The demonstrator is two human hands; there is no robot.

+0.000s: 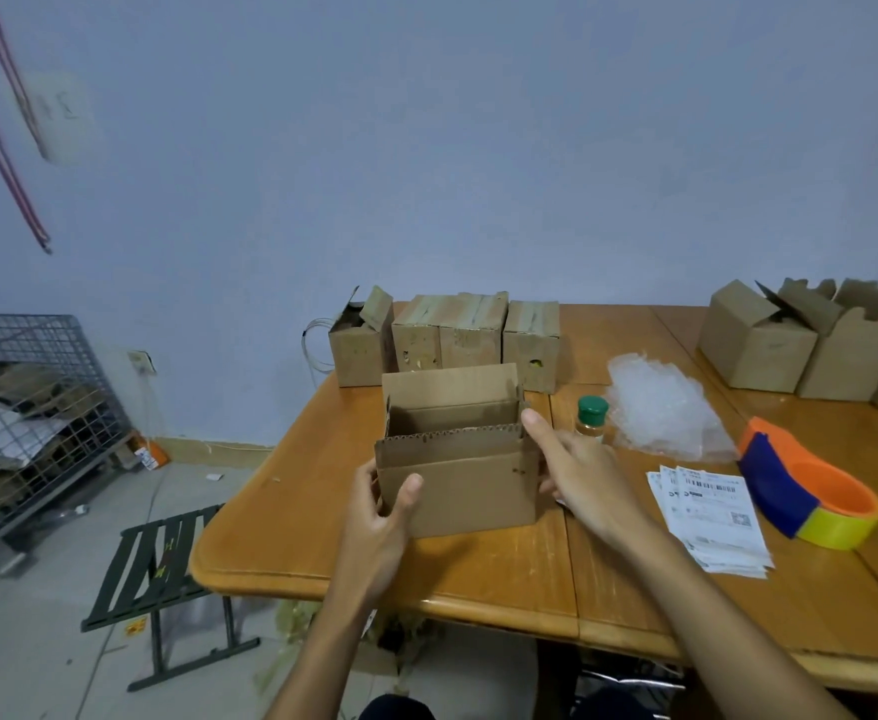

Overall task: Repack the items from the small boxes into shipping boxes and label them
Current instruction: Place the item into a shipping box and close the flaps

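Shipping box [457, 491] stood upright on the desk [291, 537], centre-front, directly ahead of the person, top open w/ flaps up. Its long axis ran L-R across the body, so each hand had one short end.

Left hand [379, 517] gripped the left end: thumb on the near face, fingers wrapped round the corner out of sight. Right hand [582, 475] cupped the right end, one digit stretched up to the top right corner, the rest tucked vs. the end wall; exact curl was hard to read.

Box looked empty inside, as far as the view went in.

Likely next item was the green-capped bottle [591, 415], upright, just beyond the right hand & partly hidden by it. It sat right of the box, so the right hand was clearly the nearer one; the left could steady the box. Bubble wrap [660, 407] lay just past the bottle, same side.

Labels [712, 517] & tape dispenser [811, 491] lay further right, near each other. Small boxes [449, 330] were rowed behind the shipping box, at the wall edge.
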